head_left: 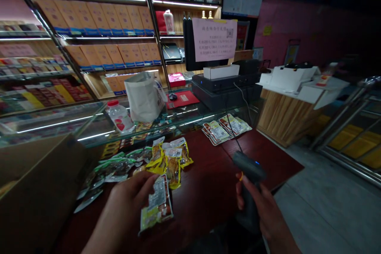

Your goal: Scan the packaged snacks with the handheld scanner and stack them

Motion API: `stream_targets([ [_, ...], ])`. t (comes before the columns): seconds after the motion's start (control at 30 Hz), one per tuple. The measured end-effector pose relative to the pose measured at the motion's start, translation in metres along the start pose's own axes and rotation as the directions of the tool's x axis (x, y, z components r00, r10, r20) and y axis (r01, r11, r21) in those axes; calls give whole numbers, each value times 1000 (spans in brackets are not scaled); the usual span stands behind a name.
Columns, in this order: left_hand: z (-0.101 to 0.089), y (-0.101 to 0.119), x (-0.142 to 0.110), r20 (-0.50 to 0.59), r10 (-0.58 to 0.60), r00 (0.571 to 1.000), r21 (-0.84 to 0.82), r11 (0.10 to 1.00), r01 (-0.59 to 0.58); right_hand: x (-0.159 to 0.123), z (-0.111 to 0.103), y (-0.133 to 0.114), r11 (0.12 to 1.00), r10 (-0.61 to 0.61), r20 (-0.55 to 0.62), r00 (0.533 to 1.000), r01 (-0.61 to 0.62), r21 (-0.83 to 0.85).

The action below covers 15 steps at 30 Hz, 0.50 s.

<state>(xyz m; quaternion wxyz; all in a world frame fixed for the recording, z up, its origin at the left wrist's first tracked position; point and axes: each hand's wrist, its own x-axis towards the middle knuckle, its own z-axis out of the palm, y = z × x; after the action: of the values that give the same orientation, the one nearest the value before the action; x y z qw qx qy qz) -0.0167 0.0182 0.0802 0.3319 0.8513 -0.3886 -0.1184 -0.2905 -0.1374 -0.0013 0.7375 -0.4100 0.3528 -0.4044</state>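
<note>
My right hand (264,202) was wrapped around the handle of a matte, dark scanner (249,166), its body rounded, a blue light lit on top, and a thin black cable (233,133) running from its head. My left hand (133,188) pinched the upper edge of a flat rectangular packet (157,202), glossy film printed in white, pale green and red-brown; whether its lower end rested on the smooth, dark-red tabletop (202,194) I could not tell. Just beyond that hand lay crinkled, clear-fronted yellow pouches (172,164), bulging with brown contents. To their left were green-topped pouches (116,168), shiny and overlapping. Similar flat packets were grouped in overlapping piles (223,129) near the glass case (184,121). An open box (41,190) with stiff, flat walls stood at the left.
</note>
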Motion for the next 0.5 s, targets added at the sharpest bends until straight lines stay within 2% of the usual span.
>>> stream_targets([
  [0.1,40,39,38,156,150,976,-136,982,-129,-1,-10,-7,998,-3,-37,999,6,70],
  [0.13,58,49,53,231,157,960,-233,967,-102,-2,-13,-8,996,-5,-52,999,9,85],
  [0.2,97,65,83,378,57,924,-442,888,126,-1,-19,-10,995,8,-92,996,1,99],
  [0.27,136,78,112,380,35,924,-483,860,166,1,-25,-8,996,14,-127,992,-2,91],
  [0.37,182,95,150,312,10,950,-466,873,144,6,-31,-4,998,-15,-144,990,23,53],
  [0.5,215,116,187,166,-46,985,-365,925,105,8,-36,-1,998,-20,-119,993,27,51],
])
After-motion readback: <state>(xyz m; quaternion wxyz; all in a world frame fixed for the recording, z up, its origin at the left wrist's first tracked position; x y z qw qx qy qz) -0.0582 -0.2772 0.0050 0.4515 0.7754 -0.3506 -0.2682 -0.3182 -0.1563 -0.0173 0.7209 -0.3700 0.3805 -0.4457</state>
